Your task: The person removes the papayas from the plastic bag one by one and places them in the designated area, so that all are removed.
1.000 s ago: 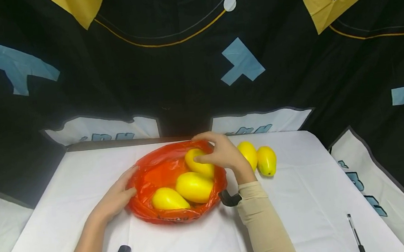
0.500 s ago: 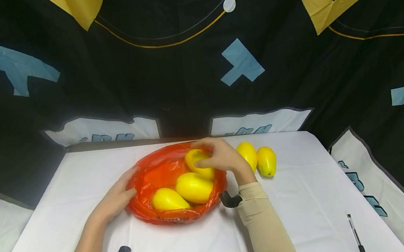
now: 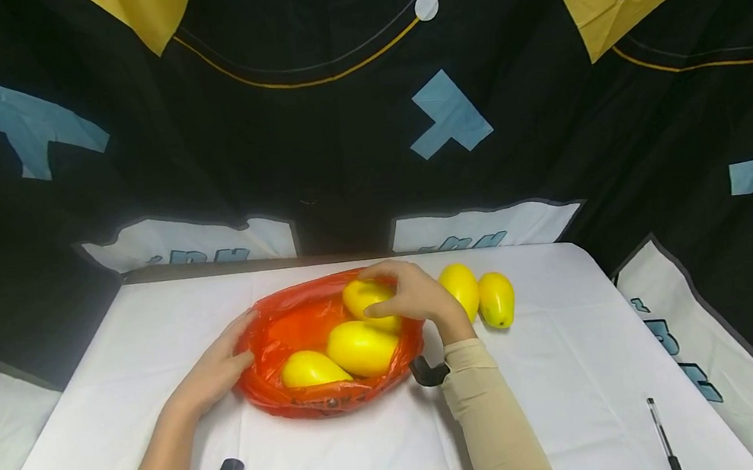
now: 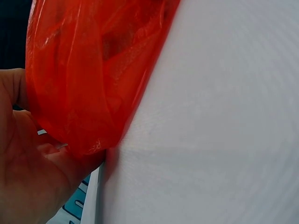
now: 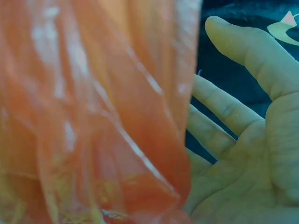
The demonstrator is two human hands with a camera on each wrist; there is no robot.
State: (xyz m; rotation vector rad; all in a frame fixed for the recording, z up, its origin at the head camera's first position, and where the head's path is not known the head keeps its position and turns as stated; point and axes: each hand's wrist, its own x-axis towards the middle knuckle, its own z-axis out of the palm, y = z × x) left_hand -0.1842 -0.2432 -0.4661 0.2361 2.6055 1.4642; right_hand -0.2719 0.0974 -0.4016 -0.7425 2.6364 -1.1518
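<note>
A red plastic bag (image 3: pixel 292 320) lies on the table with its mouth spread wide. Inside are a smooth yellow oval fruit at the front left (image 3: pixel 312 368), a larger one in the middle (image 3: pixel 362 348) and another at the back (image 3: pixel 364 298). My left hand (image 3: pixel 214 367) rests along the bag's left side, fingers extended; in the left wrist view, they pass behind the red plastic. My right hand (image 3: pixel 417 292) arches over the bag's back right rim, its thumb overlapping the back fruit. The right wrist view shows this hand (image 5: pixel 238 154) spread, thumb apart, fingertips hidden behind the bag.
Two more yellow fruits, one nearer the bag (image 3: pixel 460 287) and one farther right (image 3: pixel 497 300), lie on the white-covered table (image 3: pixel 566 337). A pen (image 3: pixel 662 436) lies near the right front. A black printed cloth (image 3: pixel 340 154) hangs behind the table.
My right hand has come slightly down and nearer, and the bag's back rim has sunk with it. More of the print on the bag's front shows. My left hand stays in place.
</note>
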